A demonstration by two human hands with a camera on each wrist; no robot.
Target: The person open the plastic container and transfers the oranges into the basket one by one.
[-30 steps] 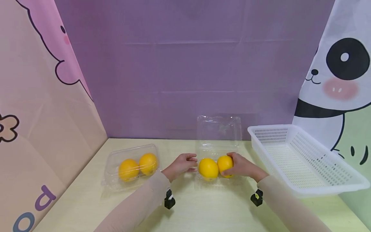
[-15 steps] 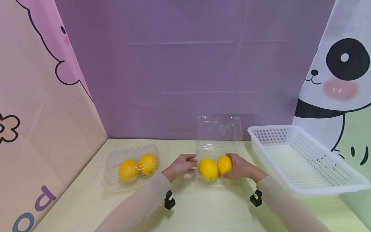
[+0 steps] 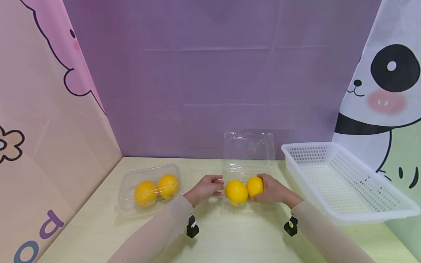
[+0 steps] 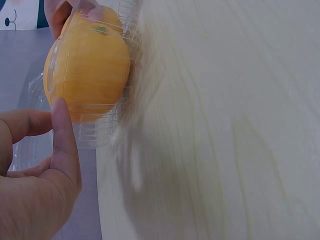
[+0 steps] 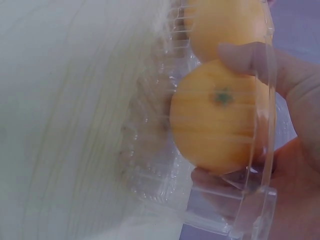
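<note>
Two oranges sit side by side in an open clear plastic clamshell box [image 3: 249,149], its lid raised at the back. My right hand [image 3: 273,188] grips the right orange [image 3: 254,187], the thumb across its near side and the fingers round its far side; in the right wrist view this orange [image 5: 215,120] shows a green stem mark through the clear wall. Beside the left orange [image 3: 236,192], my left hand [image 3: 205,188] has its fingers extended to the box's left edge. In the left wrist view, the left thumb [image 4: 64,140] touches that edge.
A closed clear clamshell box [image 3: 126,186] with two more oranges lies at the left. On the right stands a white perforated plastic basket [image 3: 348,215]. The pale wooden table [image 3: 236,241] ends at a purple cloth backdrop [image 3: 210,80].
My right hand has shifted very slightly, its thumb now lower and less across the right orange. The left hand stays at the box edge, and both boxes stand where they were.
</note>
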